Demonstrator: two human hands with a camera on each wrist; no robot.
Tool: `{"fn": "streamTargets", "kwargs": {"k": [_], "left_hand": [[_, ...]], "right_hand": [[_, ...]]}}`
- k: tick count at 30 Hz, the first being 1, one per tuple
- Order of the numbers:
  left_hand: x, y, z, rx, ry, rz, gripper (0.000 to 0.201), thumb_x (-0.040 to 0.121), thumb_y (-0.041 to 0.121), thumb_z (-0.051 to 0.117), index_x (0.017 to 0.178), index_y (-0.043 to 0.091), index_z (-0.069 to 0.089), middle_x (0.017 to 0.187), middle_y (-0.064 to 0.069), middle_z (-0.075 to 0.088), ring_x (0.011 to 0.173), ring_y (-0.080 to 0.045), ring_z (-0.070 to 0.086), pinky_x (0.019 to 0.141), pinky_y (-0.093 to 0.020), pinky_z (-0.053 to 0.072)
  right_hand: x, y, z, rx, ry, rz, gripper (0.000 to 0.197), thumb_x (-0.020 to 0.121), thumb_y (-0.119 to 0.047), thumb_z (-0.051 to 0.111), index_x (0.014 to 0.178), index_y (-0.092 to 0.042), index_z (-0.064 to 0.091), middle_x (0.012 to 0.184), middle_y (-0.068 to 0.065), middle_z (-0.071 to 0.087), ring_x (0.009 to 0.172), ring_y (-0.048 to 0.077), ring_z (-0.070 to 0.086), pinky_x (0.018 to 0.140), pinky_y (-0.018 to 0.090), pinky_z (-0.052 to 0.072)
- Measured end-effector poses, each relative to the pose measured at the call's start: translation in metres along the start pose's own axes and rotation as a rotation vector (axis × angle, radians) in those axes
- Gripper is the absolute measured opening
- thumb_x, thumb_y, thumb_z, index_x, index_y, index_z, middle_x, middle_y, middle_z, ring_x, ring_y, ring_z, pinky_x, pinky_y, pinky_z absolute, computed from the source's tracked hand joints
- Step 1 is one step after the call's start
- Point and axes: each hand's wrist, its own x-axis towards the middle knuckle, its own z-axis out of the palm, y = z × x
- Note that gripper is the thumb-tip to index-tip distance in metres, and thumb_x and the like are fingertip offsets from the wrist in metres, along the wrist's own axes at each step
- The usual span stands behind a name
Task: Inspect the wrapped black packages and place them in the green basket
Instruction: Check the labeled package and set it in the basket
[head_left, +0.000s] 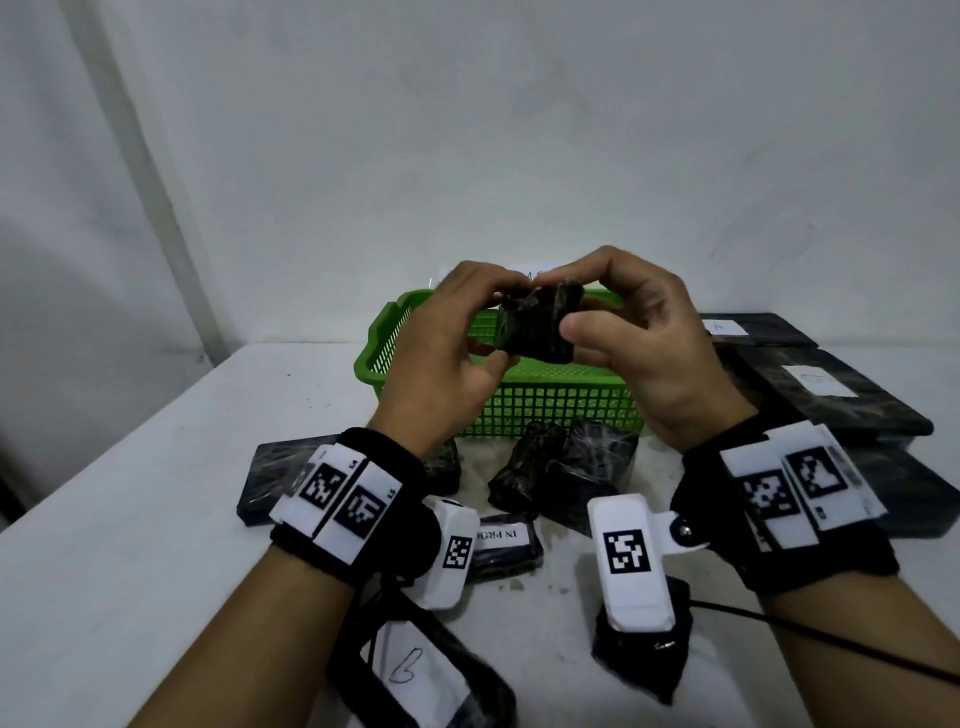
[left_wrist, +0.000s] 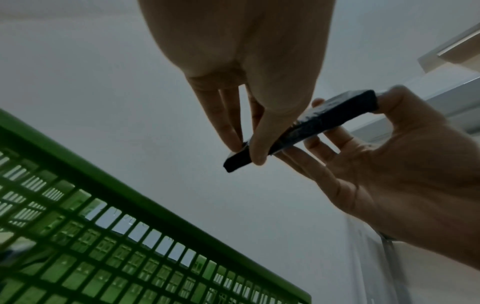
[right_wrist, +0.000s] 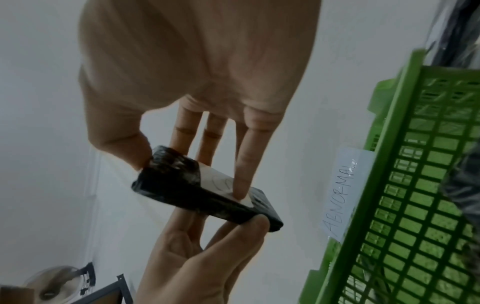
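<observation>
A white table (head_left: 130, 519) carries the green basket (head_left: 545, 410), which stands near its far edge against the wall, its mesh wall facing the person; a paper label reading "ABNORMAL" (right_wrist: 342, 193) is fixed to one side of it. To the right of the basket lie large flat black packages (head_left: 831, 395) with white labels, and in front of it, on the near side, several smaller wrapped black packages (head_left: 561, 467) lie scattered, one with a label reading "IN PRO…" (head_left: 501, 535). Above the basket's near wall both hands hold one small wrapped black package (head_left: 537, 327) up in the air, clear of the basket and the table. The left hand (head_left: 447, 358) grips one end of it, thumb on one face and curled fingers (left_wrist: 228, 123) on the other. The right hand (head_left: 639, 343) clasps the other end, thumb pressed on the near face, fingers (right_wrist: 246, 156) reaching over the far side; in the right wrist view its index fingertip presses on a white label (right_wrist: 226, 183) on the package. The package lies tilted, bridged between the two sets of fingertips.
</observation>
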Motion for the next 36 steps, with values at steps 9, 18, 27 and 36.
{"fn": "streamTargets", "kwargs": {"k": [9, 18, 27, 36], "left_hand": [[0.004, 0.009, 0.0, 0.031, 0.08, 0.11, 0.05, 0.074, -0.015, 0.062, 0.117, 0.011, 0.063, 0.115, -0.01, 0.048, 0.107, -0.013, 0.056, 0.072, -0.012, 0.05], [-0.001, 0.011, -0.002, -0.35, -0.091, -0.169, 0.043, 0.091, -0.007, 0.049, 0.122, 0.021, 0.058, 0.105, -0.004, 0.069, 0.106, -0.016, 0.069, 0.085, -0.03, 0.057], [-0.004, 0.014, -0.003, -0.324, -0.309, -0.43, 0.028, 0.093, 0.025, 0.067, 0.12, 0.024, 0.059, 0.112, -0.003, 0.065, 0.092, -0.018, 0.072, 0.071, -0.031, 0.061], [-0.003, 0.005, 0.0, -0.242, -0.182, -0.29, 0.053, 0.076, 0.007, 0.079, 0.121, 0.02, 0.054, 0.123, 0.004, 0.06, 0.117, -0.012, 0.061, 0.092, -0.048, 0.057]], "right_hand": [[0.004, -0.01, 0.001, 0.089, 0.046, 0.428, 0.065, 0.083, -0.066, 0.062, 0.135, -0.026, 0.057, 0.129, -0.003, 0.064, 0.112, 0.015, 0.067, 0.069, 0.026, 0.058], [0.006, -0.001, -0.005, 0.259, 0.197, 0.45, 0.037, 0.09, -0.009, 0.065, 0.126, -0.018, 0.062, 0.093, 0.001, 0.075, 0.073, 0.02, 0.073, 0.063, 0.027, 0.058], [0.003, 0.002, -0.004, 0.116, 0.262, 0.313, 0.049, 0.084, -0.004, 0.074, 0.128, -0.02, 0.062, 0.106, 0.006, 0.075, 0.091, 0.026, 0.076, 0.088, 0.042, 0.06], [0.002, -0.008, 0.004, 0.033, 0.027, 0.162, 0.027, 0.082, -0.022, 0.07, 0.109, -0.017, 0.069, 0.105, 0.0, 0.073, 0.103, 0.015, 0.071, 0.09, 0.035, 0.057]]}}
